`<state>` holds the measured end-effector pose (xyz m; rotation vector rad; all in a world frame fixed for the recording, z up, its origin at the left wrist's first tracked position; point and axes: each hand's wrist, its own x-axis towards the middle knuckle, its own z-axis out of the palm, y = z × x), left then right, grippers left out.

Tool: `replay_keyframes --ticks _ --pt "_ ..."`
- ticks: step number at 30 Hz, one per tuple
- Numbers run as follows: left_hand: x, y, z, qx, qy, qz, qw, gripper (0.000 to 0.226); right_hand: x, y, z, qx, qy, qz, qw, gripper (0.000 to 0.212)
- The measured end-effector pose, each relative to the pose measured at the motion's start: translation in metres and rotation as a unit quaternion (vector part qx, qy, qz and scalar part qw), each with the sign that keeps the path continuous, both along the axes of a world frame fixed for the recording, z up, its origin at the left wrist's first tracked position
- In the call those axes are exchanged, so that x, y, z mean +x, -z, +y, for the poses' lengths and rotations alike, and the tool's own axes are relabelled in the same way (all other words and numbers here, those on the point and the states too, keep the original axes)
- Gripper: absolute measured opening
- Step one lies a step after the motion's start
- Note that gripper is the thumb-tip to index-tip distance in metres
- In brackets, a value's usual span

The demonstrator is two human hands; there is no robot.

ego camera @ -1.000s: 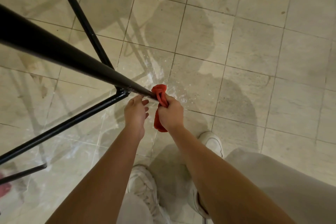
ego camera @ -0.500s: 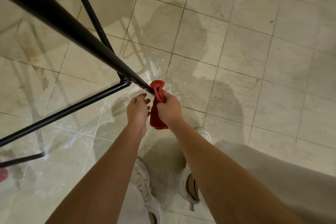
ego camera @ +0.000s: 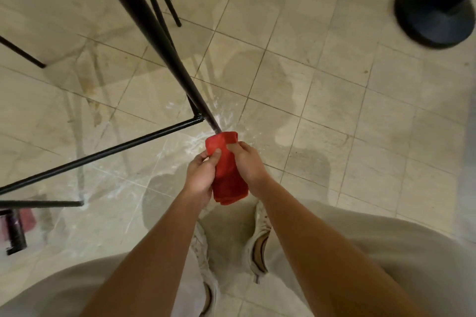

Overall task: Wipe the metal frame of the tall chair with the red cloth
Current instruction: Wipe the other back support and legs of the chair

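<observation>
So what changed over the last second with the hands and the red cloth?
The left hand, which was bare beside the leg, has closed on the red cloth, so both hands grip it now. The right hand keeps its hold, with the cloth still wrapped around the lower end of the chair leg.

Both bare forearms reach forward and down, converging. The left hand (ego camera: 199,179) and right hand (ego camera: 246,163) sit side by side, fingers (ego camera: 215,154) curled closed around the red cloth (ego camera: 226,175) between them.
</observation>
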<state>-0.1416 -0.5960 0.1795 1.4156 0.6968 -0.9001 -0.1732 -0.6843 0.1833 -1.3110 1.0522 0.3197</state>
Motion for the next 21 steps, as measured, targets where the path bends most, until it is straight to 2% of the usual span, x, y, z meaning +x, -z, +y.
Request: replay_keyframes --ticks 4,6,9,11,15,17,21 --pt "-0.002 -0.014 0.002 0.02 -0.056 -0.048 0.997 0.026 0.007 -0.017 0.002 -0.077 -0.065 -0.033 0.994 0.032" --pt "0.0 -0.018 0.003 0.042 -0.078 -0.068 0.994 0.022 0.011 -0.021 0.003 -0.101 -0.062 -0.035 0.992 0.033" --pt "0.006 -0.026 0.002 0.049 -0.097 -0.104 0.989 0.024 0.018 -0.025 0.004 -0.063 0.01 -0.021 0.998 0.03" --pt "0.011 -0.034 0.0 0.023 -0.113 -0.116 0.987 0.026 0.022 -0.027 0.004 -0.025 0.064 -0.026 0.997 0.027" --pt "0.017 -0.038 -0.003 -0.062 -0.151 -0.074 0.984 0.029 0.027 -0.026 -0.001 0.071 0.177 -0.061 0.98 0.02" --pt "0.02 -0.036 -0.005 -0.069 -0.145 -0.057 0.985 0.024 0.031 -0.023 -0.004 0.088 0.194 -0.06 0.975 0.02" --pt "0.022 -0.027 -0.008 -0.081 -0.121 -0.076 0.986 0.011 0.038 -0.014 -0.007 0.051 0.149 -0.04 0.987 0.013"
